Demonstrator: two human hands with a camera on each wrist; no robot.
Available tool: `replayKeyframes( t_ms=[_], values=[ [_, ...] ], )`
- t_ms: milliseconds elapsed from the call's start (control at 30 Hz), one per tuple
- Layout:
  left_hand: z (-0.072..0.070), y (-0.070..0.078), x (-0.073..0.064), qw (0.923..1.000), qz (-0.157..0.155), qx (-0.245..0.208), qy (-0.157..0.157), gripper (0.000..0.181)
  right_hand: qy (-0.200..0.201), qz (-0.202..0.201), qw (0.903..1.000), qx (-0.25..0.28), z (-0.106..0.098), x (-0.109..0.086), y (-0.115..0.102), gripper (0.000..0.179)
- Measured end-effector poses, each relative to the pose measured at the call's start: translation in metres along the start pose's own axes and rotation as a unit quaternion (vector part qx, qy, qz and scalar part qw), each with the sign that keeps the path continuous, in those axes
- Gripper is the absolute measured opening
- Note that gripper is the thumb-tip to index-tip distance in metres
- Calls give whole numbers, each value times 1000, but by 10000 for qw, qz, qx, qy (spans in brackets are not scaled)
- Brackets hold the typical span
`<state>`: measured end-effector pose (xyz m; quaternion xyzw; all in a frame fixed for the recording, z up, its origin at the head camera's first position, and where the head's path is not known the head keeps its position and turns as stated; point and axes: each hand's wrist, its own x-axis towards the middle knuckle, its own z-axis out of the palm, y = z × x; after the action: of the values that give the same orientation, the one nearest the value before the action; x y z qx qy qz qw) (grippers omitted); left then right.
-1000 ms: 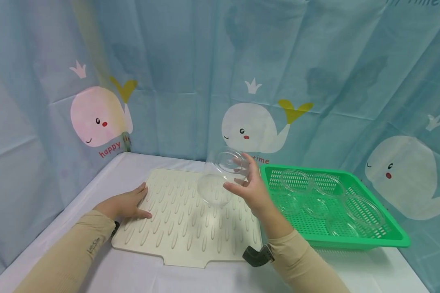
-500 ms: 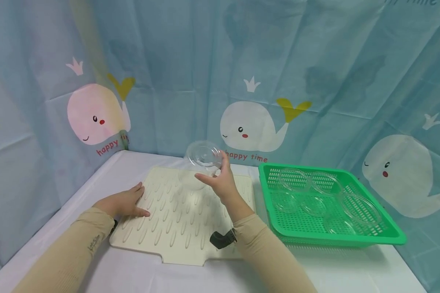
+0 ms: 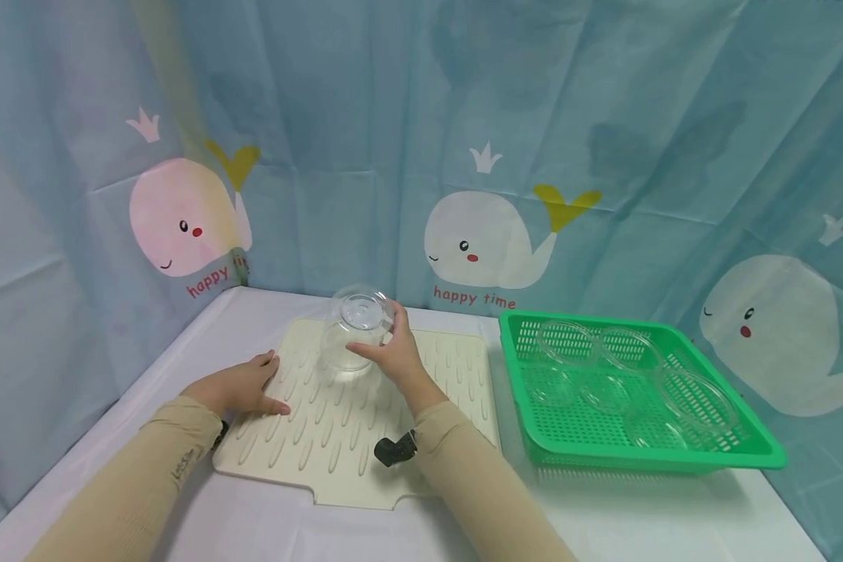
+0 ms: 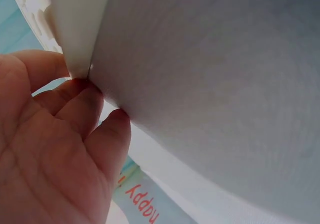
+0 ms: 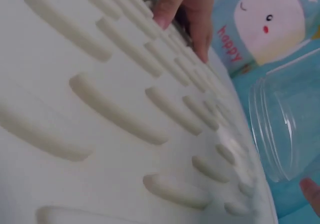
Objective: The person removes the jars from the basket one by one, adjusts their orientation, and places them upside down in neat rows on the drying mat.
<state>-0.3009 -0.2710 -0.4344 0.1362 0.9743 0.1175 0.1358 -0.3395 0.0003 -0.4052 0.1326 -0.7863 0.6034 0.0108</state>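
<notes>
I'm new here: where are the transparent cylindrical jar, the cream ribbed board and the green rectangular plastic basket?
Transparent cylindrical jar (image 3: 340, 334): head view, side wall.
Cream ribbed board (image 3: 344, 421): head view, ribbed middle.
Green rectangular plastic basket (image 3: 646, 458): head view, near rim.

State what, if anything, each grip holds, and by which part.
The right grip holds a clear container by its side wall; the left grip rests at the left edge of the cream board, touching it.

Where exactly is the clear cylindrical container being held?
In the head view, the clear container is left of centre, in the right hand, over the far part of the cream flat board.
</notes>
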Motion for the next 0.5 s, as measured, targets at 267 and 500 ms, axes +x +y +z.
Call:
replayKeyframes(
  t_ms=[267, 500],
  values=[
    [-4, 1, 0, 9999, -69, 47, -109, 120, -186, 285, 9987, -382, 14, 9, 4, 102],
    [-7, 6, -4, 9996, -142, 1, -243, 118, -178, 271, 9973, -653, 23, 19, 5, 104]
  ],
)
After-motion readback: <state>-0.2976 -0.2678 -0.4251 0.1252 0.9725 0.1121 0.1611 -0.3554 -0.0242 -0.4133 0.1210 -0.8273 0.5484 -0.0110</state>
